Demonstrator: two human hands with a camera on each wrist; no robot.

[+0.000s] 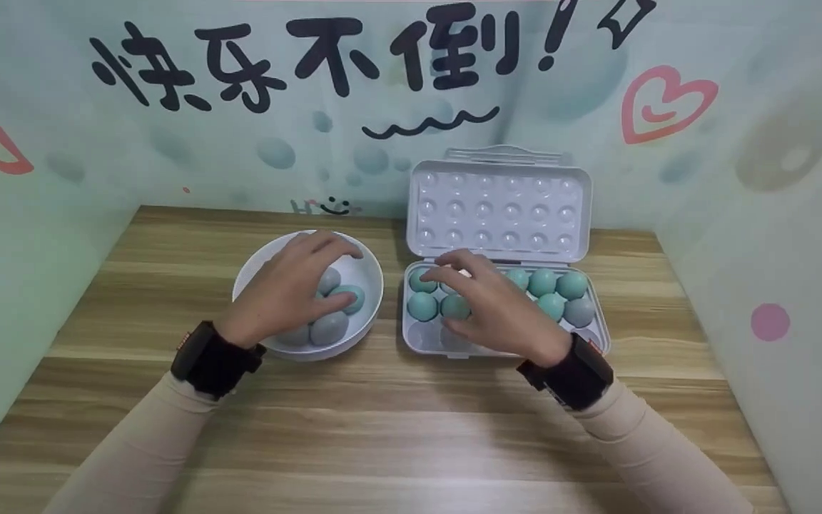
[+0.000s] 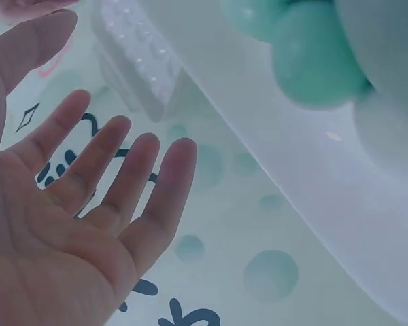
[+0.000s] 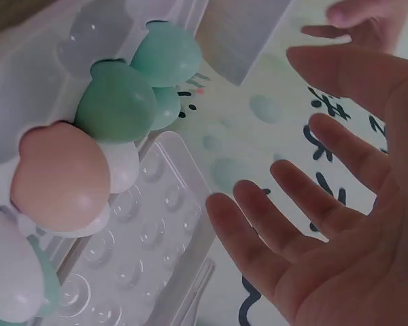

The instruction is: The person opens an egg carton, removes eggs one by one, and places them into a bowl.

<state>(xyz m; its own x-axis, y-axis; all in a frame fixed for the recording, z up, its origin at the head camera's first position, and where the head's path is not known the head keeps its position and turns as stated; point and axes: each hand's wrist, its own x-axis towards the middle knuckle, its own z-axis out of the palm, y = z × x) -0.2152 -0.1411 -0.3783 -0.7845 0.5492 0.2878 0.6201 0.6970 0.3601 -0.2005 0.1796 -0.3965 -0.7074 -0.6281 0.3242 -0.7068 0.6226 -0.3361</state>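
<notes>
My left hand [image 1: 290,285] hovers over a white bowl [image 1: 370,318], fingers spread and nothing held. Inside the bowl lie grey and teal eggs, among them a grey egg [image 1: 329,328] and a teal egg [image 1: 351,300], partly behind my thumb. My right hand [image 1: 493,303] is above an open egg box [image 1: 425,334], also holding nothing. Teal eggs and a grey egg [image 1: 579,313] sit in its cups. In the right wrist view a pink egg [image 3: 61,178], a green egg [image 3: 115,105] and a whitish egg [image 3: 13,268] show in the box.
The box's dimpled lid [image 1: 500,210] stands raised at the back, near the printed backdrop [image 1: 354,171]. Bowl and box rest side by side on a wood-grain table [image 1: 375,435], with a narrow gap between them.
</notes>
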